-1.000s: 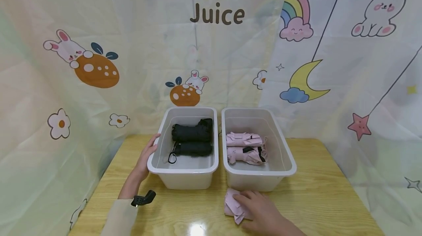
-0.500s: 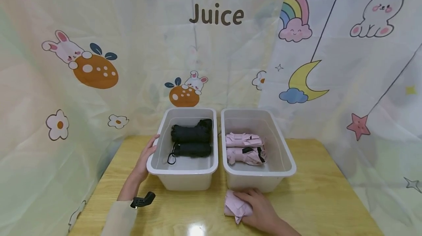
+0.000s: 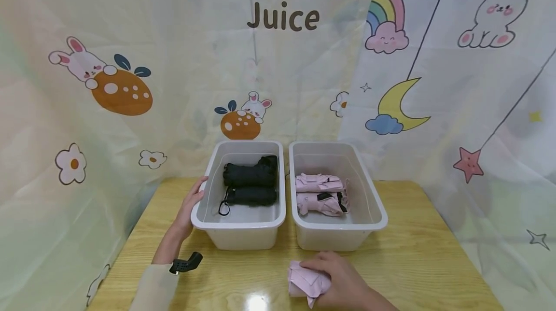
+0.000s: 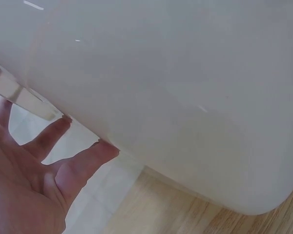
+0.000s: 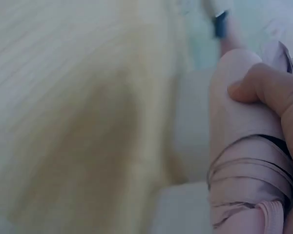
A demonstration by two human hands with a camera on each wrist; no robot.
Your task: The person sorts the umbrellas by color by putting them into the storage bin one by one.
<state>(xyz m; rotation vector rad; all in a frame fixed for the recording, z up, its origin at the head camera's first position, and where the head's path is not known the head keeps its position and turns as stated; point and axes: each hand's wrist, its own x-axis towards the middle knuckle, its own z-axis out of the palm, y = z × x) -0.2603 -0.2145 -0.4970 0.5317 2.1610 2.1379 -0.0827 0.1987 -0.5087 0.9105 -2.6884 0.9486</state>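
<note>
My right hand [image 3: 340, 279] grips a folded pink umbrella [image 3: 307, 282] in front of the right bin. In the right wrist view the thumb lies on the pale pink end of the umbrella [image 5: 246, 161], whose cloth is wrapped with a strap; part of it is hidden by the hand. My left hand [image 3: 187, 207] rests with extended fingers against the left side of the left white bin [image 3: 239, 226]. In the left wrist view those fingertips [image 4: 107, 148] touch the bin's edge. Two black folded umbrellas [image 3: 251, 176] lie in the left bin.
The right white bin [image 3: 340, 227] stands beside the left one with a narrow gap between them. Two pink folded umbrellas [image 3: 319, 183] lie inside it. Both bins stand on a wooden table [image 3: 417, 253], with a printed curtain [image 3: 187, 84] behind.
The right hand has tightened its hold on the pink umbrella and drawn it slightly left and toward me, away from the right bin. The left hand stays at the left bin.
</note>
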